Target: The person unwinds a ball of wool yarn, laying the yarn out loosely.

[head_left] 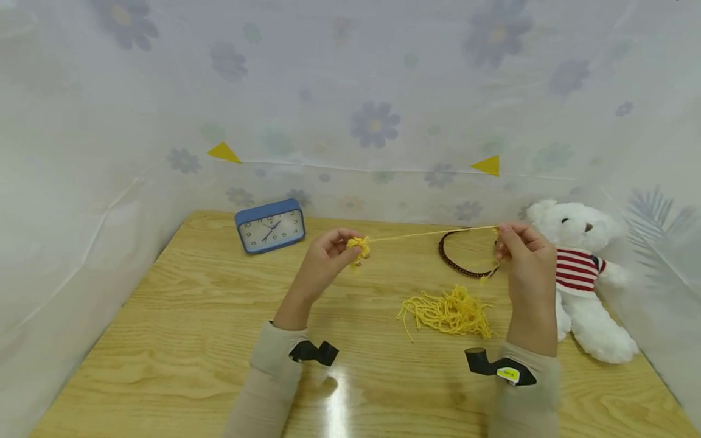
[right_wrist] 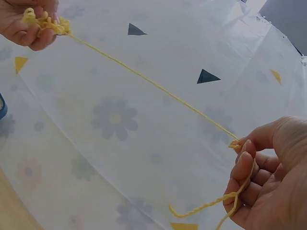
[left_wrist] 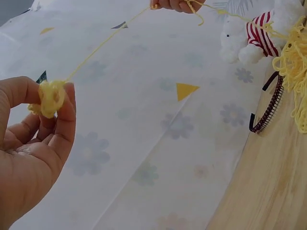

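Note:
My left hand point(head_left: 328, 258) pinches a small looped bunch of yellow yarn point(left_wrist: 52, 98) between thumb and fingers. From that bunch a single yellow strand point(right_wrist: 153, 87) runs taut across to my right hand point(head_left: 526, 258), which pinches it between thumb and index finger. In the right wrist view, a loose yarn tail point(right_wrist: 204, 208) hangs below the right fingers, with a small knot or loop at the fingertips. Both hands are raised above the table. Beneath and between them lies a tangled pile of yellow yarn point(head_left: 451, 311).
A dark brown beaded headband point(head_left: 462, 269) lies behind the yarn pile. The blue alarm clock point(head_left: 271, 226) stands at the back left of the wooden table point(head_left: 181, 340). On the right sits a white teddy bear point(head_left: 602, 328) in a striped shirt. Flowered curtain point(head_left: 328, 79) surrounds the table.

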`<move>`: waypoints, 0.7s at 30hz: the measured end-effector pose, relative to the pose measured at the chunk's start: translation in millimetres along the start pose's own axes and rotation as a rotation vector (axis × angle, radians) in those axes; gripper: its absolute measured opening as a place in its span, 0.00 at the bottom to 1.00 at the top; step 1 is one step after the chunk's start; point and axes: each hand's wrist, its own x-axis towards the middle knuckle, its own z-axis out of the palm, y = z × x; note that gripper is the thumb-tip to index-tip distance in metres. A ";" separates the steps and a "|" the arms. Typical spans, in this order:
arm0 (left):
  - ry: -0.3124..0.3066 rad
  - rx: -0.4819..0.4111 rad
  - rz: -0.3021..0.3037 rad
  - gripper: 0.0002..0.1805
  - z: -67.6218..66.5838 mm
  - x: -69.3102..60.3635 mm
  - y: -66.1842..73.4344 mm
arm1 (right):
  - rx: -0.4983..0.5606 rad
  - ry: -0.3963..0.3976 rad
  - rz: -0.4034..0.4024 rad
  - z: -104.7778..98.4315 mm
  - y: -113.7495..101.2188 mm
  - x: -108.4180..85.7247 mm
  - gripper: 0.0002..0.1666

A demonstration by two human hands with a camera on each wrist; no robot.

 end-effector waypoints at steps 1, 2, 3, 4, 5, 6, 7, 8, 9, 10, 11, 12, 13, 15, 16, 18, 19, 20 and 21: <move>0.004 0.001 0.001 0.12 -1.0 0.0 0.4 | 0.048 0.032 0.003 -2.8 -1.2 1.4 0.10; 0.011 0.008 0.003 0.12 -2.2 -0.1 0.7 | 0.087 0.063 -0.003 -5.9 -2.3 3.0 0.10; 0.022 0.015 0.008 0.12 -3.7 0.0 0.5 | 0.131 0.093 -0.008 -8.9 -3.8 4.5 0.09; 0.036 0.021 0.010 0.12 -5.3 -0.3 0.8 | 0.186 0.126 -0.015 -11.9 -5.1 6.1 0.08; 0.051 0.018 0.009 0.11 -7.0 -0.4 0.9 | 0.243 0.160 -0.022 -14.8 -6.5 7.7 0.07; 0.065 0.015 0.009 0.11 -8.8 -0.5 0.7 | 0.294 0.192 -0.031 -17.9 -7.9 9.3 0.07; 0.080 0.009 0.010 0.10 -10.7 -0.7 0.6 | 0.344 0.227 -0.037 -21.3 -9.5 11.0 0.07; 0.097 0.002 0.010 0.10 -12.6 -0.8 0.7 | 0.381 0.257 -0.041 -24.9 -10.9 12.3 0.07; 0.113 -0.005 0.010 0.09 -14.4 -1.0 0.7 | 0.425 0.286 -0.040 -28.6 -12.3 13.6 0.06; 0.130 -0.012 0.009 0.08 -16.1 -1.0 1.0 | 0.463 0.314 -0.037 -32.3 -13.5 14.7 0.07; 0.143 -0.018 0.009 0.08 -17.8 -0.8 0.8 | 0.486 0.339 -0.036 -36.0 -14.6 15.7 0.07; 0.154 -0.019 0.010 0.07 -19.3 -0.8 1.0 | 0.502 0.360 -0.032 -39.8 -15.4 16.5 0.06; 0.166 -0.021 0.010 0.07 -20.5 -0.9 1.6 | 0.522 0.380 -0.027 -43.0 -16.0 17.4 0.06; 0.180 -0.014 0.011 0.07 -22.3 -0.9 2.4 | 0.538 0.408 -0.027 -48.4 -16.4 19.1 0.05; 0.183 -0.013 0.010 0.07 -22.9 -0.9 2.9 | 0.543 0.418 -0.026 -50.3 -16.6 19.9 0.05; 0.185 -0.009 0.009 0.07 -23.5 -1.3 3.9 | 0.553 0.430 -0.023 -53.1 -16.5 21.6 0.05; 0.183 -0.010 0.008 0.07 -23.6 -1.3 4.0 | 0.559 0.434 -0.024 -53.5 -16.4 22.5 0.05; 0.179 -0.011 0.008 0.07 -23.5 -1.6 4.6 | 0.562 0.436 -0.021 -54.0 -16.4 23.0 0.05; 0.175 -0.015 0.009 0.07 -23.3 -1.8 5.1 | 0.564 0.435 -0.019 -54.3 -16.2 23.3 0.05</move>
